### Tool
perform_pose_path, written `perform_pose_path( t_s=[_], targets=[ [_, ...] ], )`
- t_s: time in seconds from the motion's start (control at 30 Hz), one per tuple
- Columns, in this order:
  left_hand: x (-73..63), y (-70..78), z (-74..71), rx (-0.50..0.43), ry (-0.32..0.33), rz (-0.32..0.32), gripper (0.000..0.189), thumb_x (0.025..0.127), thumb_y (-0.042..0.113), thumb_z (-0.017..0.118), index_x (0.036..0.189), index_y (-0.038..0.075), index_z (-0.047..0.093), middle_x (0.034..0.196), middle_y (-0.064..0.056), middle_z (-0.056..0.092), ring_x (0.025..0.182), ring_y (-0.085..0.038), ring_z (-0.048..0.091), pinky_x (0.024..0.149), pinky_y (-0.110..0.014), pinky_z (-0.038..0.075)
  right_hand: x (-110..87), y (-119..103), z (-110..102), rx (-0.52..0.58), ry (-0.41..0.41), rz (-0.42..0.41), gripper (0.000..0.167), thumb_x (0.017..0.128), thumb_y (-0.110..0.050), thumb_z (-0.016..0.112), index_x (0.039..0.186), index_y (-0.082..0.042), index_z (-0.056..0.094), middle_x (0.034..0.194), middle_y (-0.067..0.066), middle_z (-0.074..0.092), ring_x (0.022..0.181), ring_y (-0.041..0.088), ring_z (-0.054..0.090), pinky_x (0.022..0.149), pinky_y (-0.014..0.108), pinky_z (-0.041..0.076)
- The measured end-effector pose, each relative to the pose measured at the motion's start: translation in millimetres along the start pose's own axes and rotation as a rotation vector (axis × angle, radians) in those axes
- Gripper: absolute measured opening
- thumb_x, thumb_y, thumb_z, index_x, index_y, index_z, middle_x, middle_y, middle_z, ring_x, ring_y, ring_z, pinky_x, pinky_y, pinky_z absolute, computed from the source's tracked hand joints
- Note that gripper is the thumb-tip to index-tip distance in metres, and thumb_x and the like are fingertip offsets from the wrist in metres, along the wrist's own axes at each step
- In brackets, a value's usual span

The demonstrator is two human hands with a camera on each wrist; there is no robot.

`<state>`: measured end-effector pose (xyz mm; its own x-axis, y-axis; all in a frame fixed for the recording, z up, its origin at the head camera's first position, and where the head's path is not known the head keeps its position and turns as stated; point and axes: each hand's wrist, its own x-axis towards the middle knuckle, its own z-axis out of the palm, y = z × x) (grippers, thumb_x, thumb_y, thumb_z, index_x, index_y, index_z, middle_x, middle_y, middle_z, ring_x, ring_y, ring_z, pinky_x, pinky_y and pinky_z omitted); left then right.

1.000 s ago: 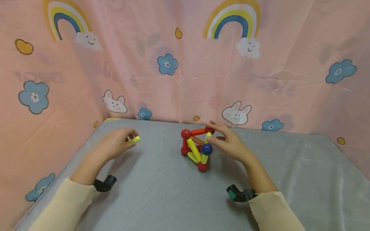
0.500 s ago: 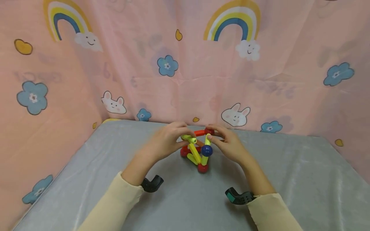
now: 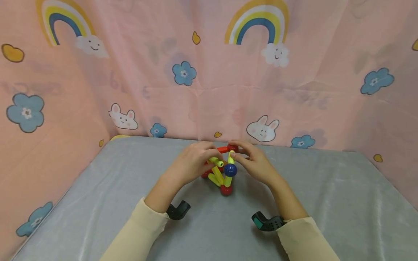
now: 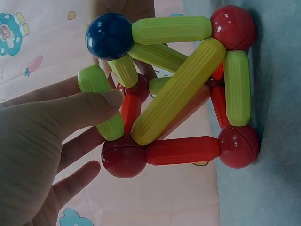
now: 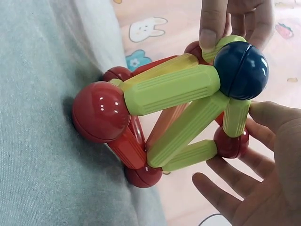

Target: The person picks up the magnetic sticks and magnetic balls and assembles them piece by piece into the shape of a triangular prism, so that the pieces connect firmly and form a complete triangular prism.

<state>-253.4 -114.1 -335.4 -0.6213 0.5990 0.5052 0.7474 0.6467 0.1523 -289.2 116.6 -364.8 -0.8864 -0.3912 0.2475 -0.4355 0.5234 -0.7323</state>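
Observation:
A toy frame of magnetic sticks and balls stands on the table in front of me. It has a blue ball [image 3: 230, 170], several red balls such as a front one [image 3: 226, 190], and green, yellow, red and orange sticks. My left hand [image 3: 192, 161] pinches a loose-ended light green stick [image 4: 113, 125] between thumb and fingers; its lower end is right at a red corner ball [image 4: 123, 159]. At the frame's far right top, my right hand [image 3: 258, 165] steadies it, thumb at a green stick [image 5: 236, 120] and fingers around a red ball [image 5: 231, 142].
Grey cloth covers the table [image 3: 326, 203]. A pink printed curtain [image 3: 209, 108] rises along the back and left edges. Each wrist carries a black camera, the left one [image 3: 178, 210] and the right one [image 3: 267, 222], low over the table.
My left hand has come from the left side of the table over to the frame, bringing the green stick to its left top corner. The right hand has kept its hold on the frame.

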Motion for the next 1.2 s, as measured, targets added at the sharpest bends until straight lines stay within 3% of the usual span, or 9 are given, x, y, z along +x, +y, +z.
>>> perform_pose_path(
  t_s=[0.3,0.63,0.87,0.97,1.07,1.2],
  targets=[
    [1.0,0.1,4.1,0.107,0.002,0.066,0.023,0.081,0.008,0.085,0.1,0.019,0.08,0.096,0.002,0.073,0.085,-0.015,0.065,0.077,-0.024,0.057,0.1,0,1,-0.001,0.002,-0.013,0.046,0.102,-0.032,0.06,0.146,-0.02,0.052,0.148,0.01,0.056,0.133,0.041,0.056,0.101,0.061,0.051],
    [0.9,2.1,7.9,0.188,0.018,0.071,0.02,0.081,0.014,0.085,0.101,0.019,0.08,0.097,0.001,0.074,0.089,-0.016,0.067,0.082,-0.027,0.056,1.2,-1,3,0.006,-0.008,-0.012,0.046,0.103,-0.033,0.058,0.146,-0.021,0.051,0.149,0.01,0.054,0.136,0.041,0.053,0.103,0.062,0.049],
    [2.3,1.3,8.9,0.154,0.014,0.048,0.02,0.082,0.013,0.085,0.101,0.018,0.08,0.098,0.001,0.073,0.092,-0.017,0.066,0.084,-0.029,0.056,1.6,0,2,0.001,-0.009,-0.019,0.047,0.103,-0.034,0.057,0.147,-0.02,0.05,0.151,0.01,0.053,0.138,0.041,0.051,0.104,0.062,0.048],
    [1.8,-2.1,8.5,0.083,0.01,-0.012,0.023,0.082,0.016,0.085,0.104,0.016,0.078,0.106,-0.002,0.071,0.099,-0.02,0.064,0.088,-0.031,0.056,0.4,1,0,0.005,-0.028,-0.03,0.049,0.103,-0.033,0.058,0.149,-0.02,0.049,0.156,0.01,0.047,0.14,0.042,0.049,0.105,0.063,0.047],
    [-0.7,-7.0,6.5,0.004,-0.011,-0.135,0.031,0.082,0.021,0.085,0.111,0.014,0.076,0.117,-0.005,0.068,0.107,-0.021,0.062,0.093,-0.034,0.057,-1.1,3,-4,0.01,-0.06,-0.033,0.054,0.1,-0.033,0.062,0.151,-0.022,0.047,0.162,0.011,0.04,0.141,0.042,0.048,0.105,0.064,0.046],
    [-5.0,-12.0,4.2,-0.071,-0.068,-0.273,0.035,0.083,0.025,0.084,0.115,0.014,0.073,0.118,-0.003,0.067,0.1,-0.018,0.062,0.09,-0.034,0.058,-2.2,7,-9,0.031,-0.106,-0.028,0.062,0.096,-0.035,0.068,0.153,-0.027,0.043,0.161,0.01,0.041,0.141,0.042,0.048,0.104,0.062,0.048]
  ],
)
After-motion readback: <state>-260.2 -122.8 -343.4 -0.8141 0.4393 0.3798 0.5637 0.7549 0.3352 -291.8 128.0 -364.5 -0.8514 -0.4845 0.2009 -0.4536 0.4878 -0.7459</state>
